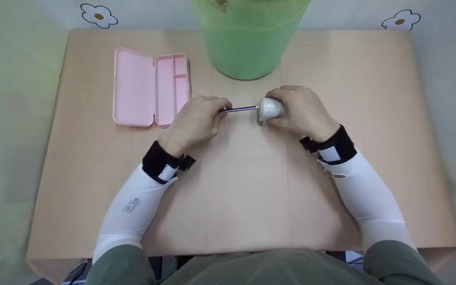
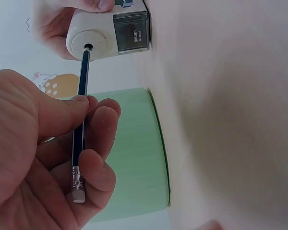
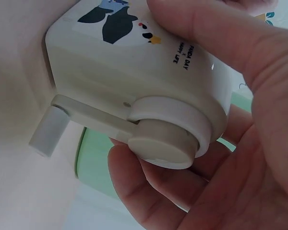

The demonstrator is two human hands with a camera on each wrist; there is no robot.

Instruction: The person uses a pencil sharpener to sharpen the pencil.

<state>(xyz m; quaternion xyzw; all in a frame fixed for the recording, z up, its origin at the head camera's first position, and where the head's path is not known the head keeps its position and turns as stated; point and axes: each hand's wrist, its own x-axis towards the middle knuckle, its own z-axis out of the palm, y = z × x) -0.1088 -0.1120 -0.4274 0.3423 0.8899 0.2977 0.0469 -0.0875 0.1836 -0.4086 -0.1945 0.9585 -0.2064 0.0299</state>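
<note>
A dark blue pencil (image 2: 81,81) with a white eraser end is pinched between the thumb and fingers of my left hand (image 1: 196,118). Its tip is at the round hole in the front of a white crank pencil sharpener (image 1: 270,109). My right hand (image 1: 303,109) grips the sharpener's body from the right. The right wrist view shows a cartoon print on the casing and the crank handle (image 3: 93,117), which no finger appears to turn. A dark see-through shavings drawer (image 2: 132,33) is visible on the sharpener's front in the left wrist view.
An opened pink pencil case (image 1: 133,89) lies at the left, its compartments bare. A green bin (image 1: 247,51) stands behind the hands at the table's back. Beige covering spreads over the table (image 1: 247,190); walls with flower drawings close in the sides and back.
</note>
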